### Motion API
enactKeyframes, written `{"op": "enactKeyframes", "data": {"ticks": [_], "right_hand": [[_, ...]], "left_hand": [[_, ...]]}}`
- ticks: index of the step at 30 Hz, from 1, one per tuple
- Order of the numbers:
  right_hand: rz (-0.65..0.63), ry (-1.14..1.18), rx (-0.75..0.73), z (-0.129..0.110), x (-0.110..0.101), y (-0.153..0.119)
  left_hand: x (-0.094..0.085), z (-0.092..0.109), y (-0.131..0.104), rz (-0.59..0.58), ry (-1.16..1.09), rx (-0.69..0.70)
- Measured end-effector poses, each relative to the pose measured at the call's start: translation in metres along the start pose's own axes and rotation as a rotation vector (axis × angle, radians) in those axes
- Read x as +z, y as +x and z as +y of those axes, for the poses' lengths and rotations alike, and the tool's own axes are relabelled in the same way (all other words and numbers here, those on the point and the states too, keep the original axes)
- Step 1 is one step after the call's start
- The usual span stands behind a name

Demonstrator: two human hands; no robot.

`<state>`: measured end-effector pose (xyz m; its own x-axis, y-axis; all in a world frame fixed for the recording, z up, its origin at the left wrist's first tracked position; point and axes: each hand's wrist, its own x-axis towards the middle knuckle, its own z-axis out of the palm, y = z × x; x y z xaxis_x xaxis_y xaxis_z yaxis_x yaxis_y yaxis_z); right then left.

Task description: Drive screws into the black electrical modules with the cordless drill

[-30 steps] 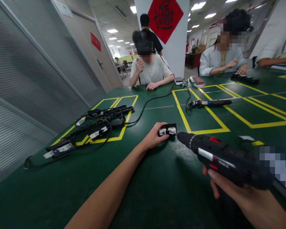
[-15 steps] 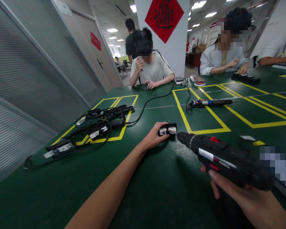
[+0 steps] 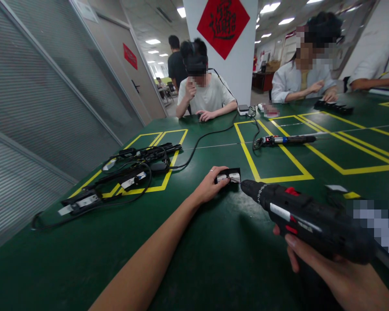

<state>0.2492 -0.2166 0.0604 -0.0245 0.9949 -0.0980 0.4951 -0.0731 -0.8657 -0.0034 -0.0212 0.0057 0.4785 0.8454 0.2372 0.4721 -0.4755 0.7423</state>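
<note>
Plainly, a drill [image 3: 298, 211] points into a small black case [image 3: 237, 172]

The case lies near the middle of the green table [image 3: 181, 268], its open side towards the camera. Two white pieces [image 3: 235, 177] sit in it side by side, partly behind a thumb. The left hand [image 3: 210, 185] grips the case from its left end, with a narrow hold, fingers over the top and thumb across the front. The right hand [image 3: 330, 268] is wrapped around the drill's handle, at the near right. The drill's nose is just beside the case's right end, and a thin bit [image 3: 234, 180] reaches left across the opening; whether its tip touches anything inside is too small to tell.

On the left, a black housing [image 3: 118, 185] has white parts [image 3: 134, 180] in it, and nearer, a black box [image 3: 97, 194] holds a white strip [image 3: 86, 201]. Dark cables [image 3: 149, 151] lie tangled around and behind them, partly over yellow tape [image 3: 157, 188]. Right of the middle and farther off, a slim tool [image 3: 287, 139] lies across more tape.

At the far side, a person in a white top [image 3: 210, 95] rests one hand on the table by a small dark object. Farther right, another person [image 3: 303, 82] has a hand on a black strip [image 3: 342, 108], whose contents cannot be made out.
</note>
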Motion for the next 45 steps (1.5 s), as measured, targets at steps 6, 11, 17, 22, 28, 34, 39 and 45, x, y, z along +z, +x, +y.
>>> {"op": "enactKeyframes", "data": {"ticks": [6, 11, 17, 22, 28, 34, 39, 45], "right_hand": [[0.008, -0.016, -0.009, 0.003, 0.002, 0.0], [0.028, -0.036, -0.022, -0.004, 0.001, 0.0], [0.046, -0.084, -0.044, -0.007, 0.002, 0.003], [0.015, -0.033, -0.02, 0.0, 0.002, 0.001], [0.011, -0.024, -0.001, 0.0, 0.002, 0.002], [0.03, -0.05, 0.033, -0.004, 0.004, 0.0], [0.074, -0.025, 0.07, -0.016, 0.006, -0.004], [0.076, 0.009, 0.048, -0.02, 0.005, -0.001]], "left_hand": [[0.0, 0.0, 0.001, 0.004, 0.01, -0.002], [-0.002, 0.002, -0.001, -0.025, 0.017, 0.01], [-0.002, 0.002, -0.002, -0.014, 0.01, 0.042], [-0.003, 0.003, -0.002, -0.033, 0.026, 0.027], [-0.003, 0.004, -0.002, -0.03, 0.024, 0.033], [-0.002, 0.004, -0.001, -0.017, 0.025, 0.037], [-0.003, 0.005, -0.001, -0.026, 0.028, 0.015], [-0.002, 0.003, -0.001, -0.016, 0.021, 0.038]]}}
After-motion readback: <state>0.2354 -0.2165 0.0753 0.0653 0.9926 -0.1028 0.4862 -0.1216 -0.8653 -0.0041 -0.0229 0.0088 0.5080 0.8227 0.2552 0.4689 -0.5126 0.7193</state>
